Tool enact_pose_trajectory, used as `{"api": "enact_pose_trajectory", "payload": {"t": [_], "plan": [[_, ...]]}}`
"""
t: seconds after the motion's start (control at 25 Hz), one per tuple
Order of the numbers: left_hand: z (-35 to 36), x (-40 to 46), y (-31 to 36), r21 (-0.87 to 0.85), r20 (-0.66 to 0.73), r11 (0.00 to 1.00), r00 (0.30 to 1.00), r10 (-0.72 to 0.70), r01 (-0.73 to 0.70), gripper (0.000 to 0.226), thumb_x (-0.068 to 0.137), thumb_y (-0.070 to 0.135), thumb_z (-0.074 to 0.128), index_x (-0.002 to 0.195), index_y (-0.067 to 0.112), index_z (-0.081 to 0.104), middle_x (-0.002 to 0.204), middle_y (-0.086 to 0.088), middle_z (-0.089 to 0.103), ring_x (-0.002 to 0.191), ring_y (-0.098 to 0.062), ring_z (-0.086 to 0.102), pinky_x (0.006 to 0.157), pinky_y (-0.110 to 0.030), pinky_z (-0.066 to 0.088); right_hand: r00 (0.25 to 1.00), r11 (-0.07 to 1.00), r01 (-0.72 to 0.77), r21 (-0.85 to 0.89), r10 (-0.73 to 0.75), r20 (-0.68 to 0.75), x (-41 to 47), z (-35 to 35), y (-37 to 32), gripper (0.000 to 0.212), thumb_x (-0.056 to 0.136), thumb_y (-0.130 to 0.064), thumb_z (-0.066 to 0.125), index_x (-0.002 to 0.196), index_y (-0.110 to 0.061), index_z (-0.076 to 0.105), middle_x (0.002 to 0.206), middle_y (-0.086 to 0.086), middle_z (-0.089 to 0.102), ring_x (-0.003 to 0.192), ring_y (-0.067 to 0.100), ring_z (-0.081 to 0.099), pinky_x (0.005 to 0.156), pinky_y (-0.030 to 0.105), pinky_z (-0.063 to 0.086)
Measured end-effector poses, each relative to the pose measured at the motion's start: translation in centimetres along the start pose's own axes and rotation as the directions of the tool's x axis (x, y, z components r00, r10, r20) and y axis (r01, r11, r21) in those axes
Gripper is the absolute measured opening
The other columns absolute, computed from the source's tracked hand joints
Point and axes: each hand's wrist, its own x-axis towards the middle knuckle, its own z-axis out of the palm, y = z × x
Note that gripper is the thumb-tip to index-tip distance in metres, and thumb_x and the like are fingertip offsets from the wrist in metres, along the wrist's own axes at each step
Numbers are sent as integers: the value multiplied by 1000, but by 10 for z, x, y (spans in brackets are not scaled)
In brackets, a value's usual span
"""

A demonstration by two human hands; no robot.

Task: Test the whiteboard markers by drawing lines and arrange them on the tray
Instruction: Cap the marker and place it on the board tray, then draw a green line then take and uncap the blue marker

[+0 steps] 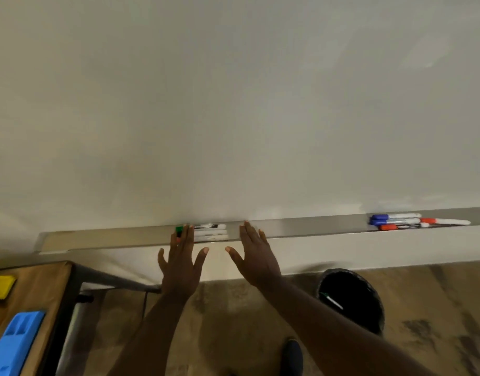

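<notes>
Both hands are flat, with straight, spread fingers, and they hold nothing. The left hand (180, 263) reaches to the tray (111, 237), and its fingertips lie on the left end of a small group of markers (210, 232), where a green cap (179, 229) shows just beside the fingers. The right hand (253, 256) is a little apart from this group, at about 3 o'clock of it, with its fingertips at the tray edge.

The markers lie with the long axis along the tray, from 9 o'clock to 3 o'clock, so the two hands stand at the two ends of the group. I judge that the left hand is nearer and that the coming move is to push the group together from both ends. A second group of markers (412, 221), with blue and red caps, lies well apart at 3 o'clock, far along the same tray.

The whiteboard (233, 104) above the tray shows no drawn line that I can see. Below, at 7 o'clock, a counter (35, 289) carries a blue object (16, 346) and a yellow object (0, 286). At 5 o'clock a dark bin (351, 299) stands on the carpet floor (233, 321).
</notes>
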Motion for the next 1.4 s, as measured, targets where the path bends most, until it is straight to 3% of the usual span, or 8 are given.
{"api": "enact_pose_trajectory", "payload": {"t": [0.2,0.36,0.48,0.64,0.76,0.96,1.24,1.4], "plan": [[5,-4,68,-37,19,975,975,220,-219,80,86,74,6,151,29,19,157,11,10,146,-14,5,114,-54,8,982,992,-128,12,128,-138,-29,-49,53,65,99,-51,32,152,-15,18,161,1,12,148,15,9,113,24,-4],[22,-7,137,-77,56,937,936,346,-342,81,86,73,6,150,26,23,157,8,17,144,-10,5,115,-49,9,945,972,-231,34,232,-231,-55,-85,114,59,100,-46,37,151,-18,22,159,-2,19,147,14,15,112,23,1],[40,-10,188,-120,92,908,906,412,-401,77,86,69,15,148,25,29,155,5,29,143,-9,12,114,-44,10,921,959,-277,63,284,-269,-70,-109,162,56,100,-43,41,149,-19,29,156,-1,28,144,15,23,116,28,13],[70,-11,254,-156,111,891,889,445,-427,69,86,65,24,137,25,47,141,4,50,134,-16,41,104,-35,19,892,947,-302,108,320,-320,-87,-135,229,48,97,-36,50,140,-16,44,145,3,46,137,20,38,113,34,30],[97,-8,303,-178,103,877,878,468,-447,58,88,61,33,125,25,58,128,6,60,122,-15,53,97,-37,30,878,950,-291,110,311,-364,-93,-151,280,41,94,-27,59,132,-11,55,134,8,58,128,24,50,108,36,36],[133,1,364,-154,109,895,893,437,-420,41,91,51,48,123,28,60,127,8,60,122,-13,51,99,-38,32,849,950,-296,97,308,-429,-91,-176,346,37,90,-19,64,126,-9,60,128,8,62,123,25,54,105,33,37],[166,14,408,-102,111,933,928,355,-344,39,93,47,51,127,28,56,126,8,59,119,-15,49,93,-36,32,832,954,-281,102,296,-469,-73,-194,402,32,85,-19,70,113,-4,65,112,13,69,105,30,63,95,42,48],[177,15,421,-87,147,946,935,321,-311,44,94,48,48,132,27,50,130,6,55,121,-15,46,95,-37,31,826,942,-319,101,329,-457,-61,-195,412,33,85,-23,70,113,-6,66,113,12,69,106,29,63,95,44,49]]}}
